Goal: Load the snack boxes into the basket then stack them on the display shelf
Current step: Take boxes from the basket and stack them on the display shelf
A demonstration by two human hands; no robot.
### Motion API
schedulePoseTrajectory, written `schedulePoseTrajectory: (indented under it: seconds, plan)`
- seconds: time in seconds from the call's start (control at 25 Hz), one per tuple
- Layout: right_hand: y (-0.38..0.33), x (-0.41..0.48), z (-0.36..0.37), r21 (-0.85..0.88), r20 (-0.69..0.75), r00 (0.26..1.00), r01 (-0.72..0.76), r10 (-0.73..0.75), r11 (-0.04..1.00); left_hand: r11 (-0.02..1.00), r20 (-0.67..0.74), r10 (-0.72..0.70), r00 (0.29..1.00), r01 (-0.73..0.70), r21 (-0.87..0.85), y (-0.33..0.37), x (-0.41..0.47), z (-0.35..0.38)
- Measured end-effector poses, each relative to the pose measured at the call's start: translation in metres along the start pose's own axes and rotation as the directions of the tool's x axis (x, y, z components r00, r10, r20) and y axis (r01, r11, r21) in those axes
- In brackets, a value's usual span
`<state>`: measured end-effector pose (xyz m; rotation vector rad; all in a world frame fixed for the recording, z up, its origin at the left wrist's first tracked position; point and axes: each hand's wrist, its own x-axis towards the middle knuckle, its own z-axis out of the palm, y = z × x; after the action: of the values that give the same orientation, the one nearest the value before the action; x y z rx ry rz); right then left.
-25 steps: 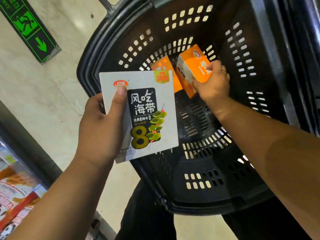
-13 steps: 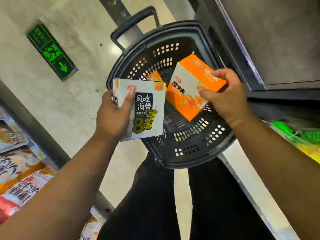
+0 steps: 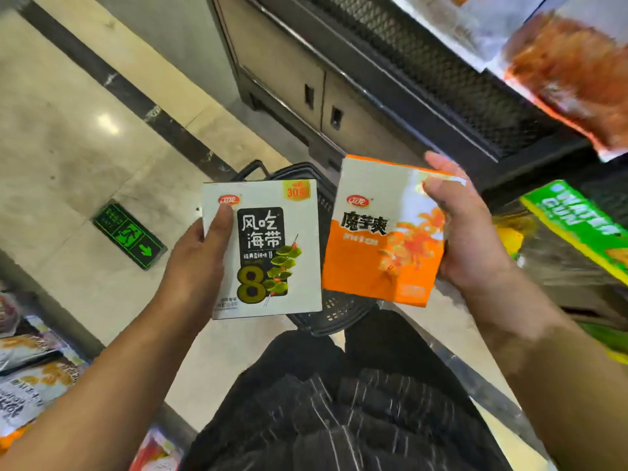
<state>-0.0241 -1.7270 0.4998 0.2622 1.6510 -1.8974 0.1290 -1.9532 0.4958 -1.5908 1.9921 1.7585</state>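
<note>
My left hand (image 3: 195,263) grips a white snack box (image 3: 268,249) printed with a black label and a big 8, thumb across its front. My right hand (image 3: 465,232) holds an orange and white snack box (image 3: 380,232) by its right side. Both boxes are held upright, side by side, in front of me. The black plastic basket (image 3: 334,311) stands on the floor below and behind them, mostly hidden; only its handle and part of its rim show. Whatever lies inside the basket is hidden.
A dark display shelf (image 3: 441,79) with a mesh panel runs along the upper right, with snack bags (image 3: 574,73) and a green package (image 3: 577,226) on it. More snack bags (image 3: 30,375) fill the lower left. A green exit sign (image 3: 131,236) lies on the tiled floor.
My right hand has lifted the orange box out of the basket. Both hands have risen with their boxes, and the basket now sits far below, largely covered by them.
</note>
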Motion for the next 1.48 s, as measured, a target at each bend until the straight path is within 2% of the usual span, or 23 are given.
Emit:
schedulePoseTrajectory:
  seconds: [0.08, 0.36, 0.56, 0.72, 0.92, 1.16, 1.28, 1.48]
  plan:
    - [-0.018, -0.029, -0.012, 0.048, -0.017, 1.0, -0.017, 0.017, 0.999, 0.995, 0.073, 0.084, 0.994, -0.088, 0.052, 0.022, -0.027, 0.005]
    - [-0.055, -0.108, -0.091, 0.164, -0.107, 0.993, 0.072, -0.055, 0.984, 0.977, 0.241, 0.185, 0.953, -0.205, 0.061, 0.061, -0.102, 0.057]
    - [-0.067, -0.155, -0.172, 0.195, -0.125, 0.991, 0.064, -0.04, 0.979, 0.966, 0.374, 0.231, 0.898, -0.256, 0.02, 0.065, -0.165, 0.12]
    - [-0.082, -0.192, -0.251, 0.169, -0.131, 0.99, 0.066, -0.044, 0.983, 0.971, 0.399, 0.2, 0.895, -0.237, 0.043, 0.066, -0.216, 0.183]
    - [-0.101, -0.225, -0.329, 0.169, -0.174, 0.979, 0.139, -0.11, 0.976, 0.928, 0.44, 0.319, 0.839, -0.371, 0.034, 0.071, -0.274, 0.247]
    - [-0.122, -0.253, -0.391, 0.171, -0.256, 0.948, 0.236, -0.188, 0.956, 0.908, 0.486, 0.344, 0.803, -0.417, 0.046, 0.087, -0.301, 0.303]
    - [-0.129, -0.262, -0.412, 0.192, -0.283, 0.935, 0.274, -0.215, 0.942, 0.896, 0.536, 0.374, 0.756, -0.444, 0.001, 0.1, -0.311, 0.325]
    - [-0.137, -0.27, -0.436, 0.179, -0.375, 0.892, 0.339, -0.254, 0.924, 0.855, 0.64, 0.436, 0.632, -0.514, -0.075, 0.126, -0.314, 0.363]
